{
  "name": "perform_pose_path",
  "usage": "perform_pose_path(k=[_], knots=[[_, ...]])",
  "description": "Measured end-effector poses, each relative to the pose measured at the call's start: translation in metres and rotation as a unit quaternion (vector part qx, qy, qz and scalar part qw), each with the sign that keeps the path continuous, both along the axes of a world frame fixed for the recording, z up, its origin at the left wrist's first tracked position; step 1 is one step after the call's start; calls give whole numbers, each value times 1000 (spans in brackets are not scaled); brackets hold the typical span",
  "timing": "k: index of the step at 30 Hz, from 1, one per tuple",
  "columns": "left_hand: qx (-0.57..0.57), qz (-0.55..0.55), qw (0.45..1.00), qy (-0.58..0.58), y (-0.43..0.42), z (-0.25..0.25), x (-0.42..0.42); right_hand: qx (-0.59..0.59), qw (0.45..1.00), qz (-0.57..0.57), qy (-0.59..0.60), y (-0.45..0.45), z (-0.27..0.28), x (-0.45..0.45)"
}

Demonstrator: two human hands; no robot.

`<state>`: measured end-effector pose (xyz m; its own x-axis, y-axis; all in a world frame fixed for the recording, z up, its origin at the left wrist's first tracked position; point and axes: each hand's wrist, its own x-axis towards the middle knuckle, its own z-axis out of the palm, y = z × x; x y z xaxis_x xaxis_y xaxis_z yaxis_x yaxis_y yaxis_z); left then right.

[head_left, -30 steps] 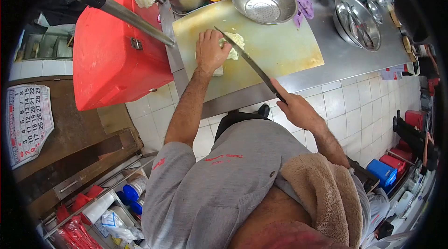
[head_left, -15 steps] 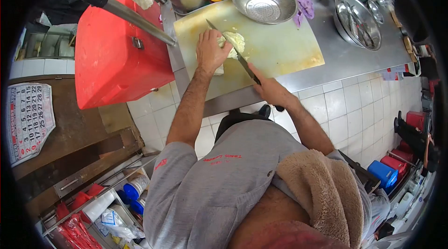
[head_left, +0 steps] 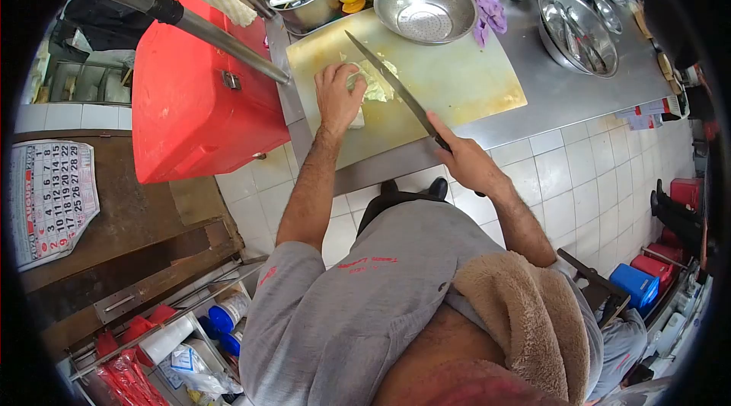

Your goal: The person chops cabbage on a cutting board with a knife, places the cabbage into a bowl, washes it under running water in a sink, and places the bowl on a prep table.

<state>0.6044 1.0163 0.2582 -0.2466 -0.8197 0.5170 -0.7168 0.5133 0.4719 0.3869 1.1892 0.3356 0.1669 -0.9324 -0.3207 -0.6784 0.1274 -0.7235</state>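
Standing at the table [head_left: 533,63], upper right; working over the cutting board [head_left: 472,72], upper centre; gripping a knife [head_left: 407,97] in the closed right hand [head_left: 470,164]; holding pale leafy vegetable [head_left: 375,89], upper centre-left, under the curled left hand [head_left: 339,97].

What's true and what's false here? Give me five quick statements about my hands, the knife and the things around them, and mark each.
1. The right hand grips the knife. True.
2. The left hand is on the red box. False: the left hand is over the cutting board, by the chopped vegetable.
3. The perforated bowl is farther from the person than the chopped vegetable. True.
4. The purple cloth is left of the perforated bowl. False: the purple cloth is to its right.
5. The red box is left of the cutting board. True.
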Motion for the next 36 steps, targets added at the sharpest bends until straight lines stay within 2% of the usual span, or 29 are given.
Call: perform_pose_path(k=[2, 5, 10, 14, 19, 20, 22, 25, 27, 31, 33, 36], knots=[[12, 1, 1000, 0, -1, -1, -1, 21, 1000, 4, 19, 6, 4, 0], [16, 3, 1000, -1, -4, -2, -3, -17, 999, 27, 4, 11, 7, -3], [14, 10, 1000, 1, -3, -2, -2, 36, 996, 57, 66, 16, 25, -12], [17, -4, 1000, 5, -4, 1, -3, 50, 995, 67, 48, 9, 32, -13], [21, -6, 1000, 6, -6, -2, -1, 172, 984, 32, 32, -36, 22, 22], [17, -9, 1000, 11, -6, -3, -1, 68, 997, 38, 6, -48, -27, 28], [6, -15, 1000, 15, -7, -3, -1, -44, 998, 41, -21, -60, -72, 31], [10, -32, 999, 17, -2, -4, 0, -63, 996, 35, -48, -58, -68, 26], [36, 1, 999, 33, -3, -2, 0, -69, 994, 52, -63, -52, -56, 14], [14, -14, 999, 29, -4, -8, 7, -90, 994, 51, -42, -26, -14, 3], [10, -19, 1000, 18, -5, -8, 5, 45, 996, 48, 61, -18, 18, 0], [9, -17, 1000, -1, -6, -7, 3, 3, 994, 74, 85, -4, 26, -3]])
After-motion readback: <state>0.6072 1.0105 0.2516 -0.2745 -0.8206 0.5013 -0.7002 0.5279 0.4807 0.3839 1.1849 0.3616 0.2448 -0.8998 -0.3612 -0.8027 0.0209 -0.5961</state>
